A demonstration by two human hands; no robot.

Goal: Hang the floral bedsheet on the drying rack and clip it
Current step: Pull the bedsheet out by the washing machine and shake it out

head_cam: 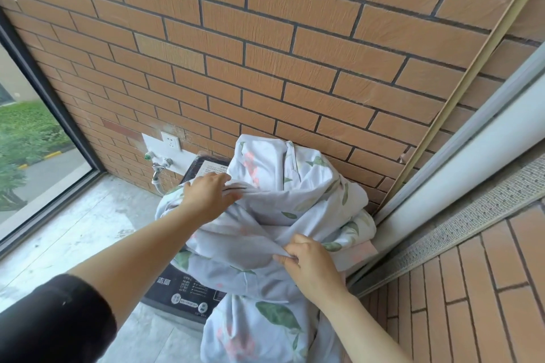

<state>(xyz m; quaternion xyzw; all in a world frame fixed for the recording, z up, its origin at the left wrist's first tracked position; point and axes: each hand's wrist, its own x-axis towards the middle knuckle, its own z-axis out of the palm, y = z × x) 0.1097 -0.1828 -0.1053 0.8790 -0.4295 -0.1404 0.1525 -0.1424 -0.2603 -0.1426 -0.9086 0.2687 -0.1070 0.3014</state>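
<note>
**Both hands on the sheet, heaped on the washer**

Brick wall (pixel 265 53) fills the top of the frame, right behind the pile. Low on it, left of centre, you've got a socket (pixel 171 140) and a tap (pixel 157 168), both just beside the sheet's upper left edge. A window (pixel 35 141) runs down the left side. On the right, a door frame (pixel 460 174) cuts diagonally and sits tight against the pile.

The sheet (pixel 298 209) is bunched up in the lower centre, on top of the dark washer (pixel 184 296). Its peak leans on the wall, and a long fold spills over the front to the bottom edge.

Your left hand (pixel 206 197) comes in from the lower left, black sleeve (pixel 56 324) at the corner. It grips a gathered fold on the left side of the heap, fingers curled over the cloth. Your right hand (pixel 311 267) is lower and to the right, pinching a ridge of fabric between thumb and fingers. A band of sheet stretches between the two hands.

The open room is on the left: pale floor (pixel 76 233) between window and washer. The right side is crowded by the frame and a tiled ledge (pixel 472 289).
</note>
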